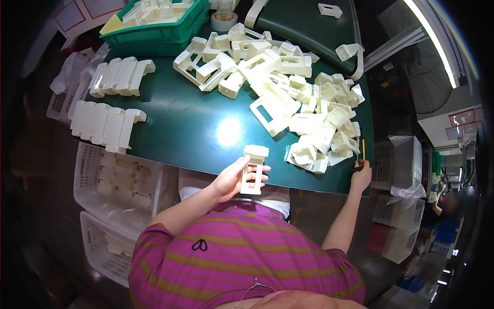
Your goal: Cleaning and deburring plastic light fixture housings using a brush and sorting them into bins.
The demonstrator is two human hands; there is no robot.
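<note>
My left hand (231, 178) is closed round an off-white plastic frame part (251, 177) with a rectangular opening, held upright just off the table's near edge. Some fingertips show through the opening and beside it. At the table's right edge, my right hand (362, 176) is closed at a slim yellow-and-black tool (363, 148), whose exact kind I cannot tell. Close by it lies a large loose pile of similar off-white plastic parts (303, 113), spread over the right half of the green table (190, 129).
Two neat rows of white parts, a far row (121, 77) and a near row (105, 123), lie at left. Behind them stands a green crate (154, 38) of parts, with a tape roll (224, 20) beside it. A conveyor belt (303, 31) meets the table; white baskets (116, 198) stand below.
</note>
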